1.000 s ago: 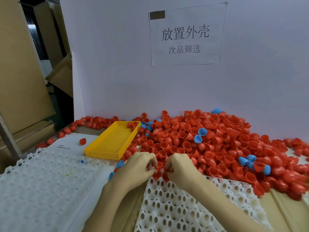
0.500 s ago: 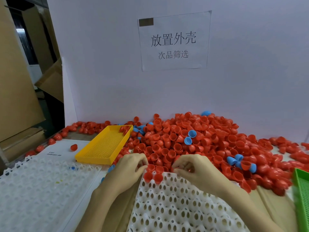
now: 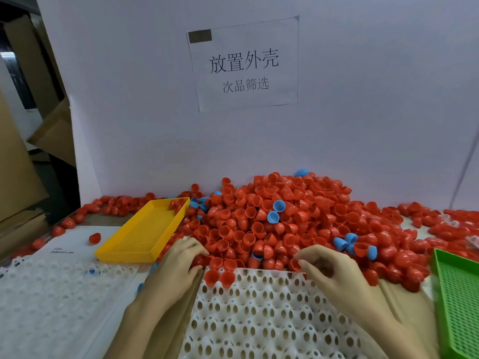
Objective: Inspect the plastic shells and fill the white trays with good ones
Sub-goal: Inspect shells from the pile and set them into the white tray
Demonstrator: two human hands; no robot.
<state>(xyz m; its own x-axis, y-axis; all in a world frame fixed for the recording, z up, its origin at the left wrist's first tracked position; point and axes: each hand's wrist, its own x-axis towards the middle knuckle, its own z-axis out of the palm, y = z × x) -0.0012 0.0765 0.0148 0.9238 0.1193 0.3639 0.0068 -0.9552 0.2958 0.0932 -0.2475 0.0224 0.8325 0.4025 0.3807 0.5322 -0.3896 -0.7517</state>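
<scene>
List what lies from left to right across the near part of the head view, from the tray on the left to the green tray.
Left white tray → left hand → two red shells seated in the middle white tray → right hand → green tray.

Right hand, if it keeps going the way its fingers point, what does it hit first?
Probably the red shells at the pile's near edge: the right hand points left, fingertips almost on them. Depth is unclear.
</scene>
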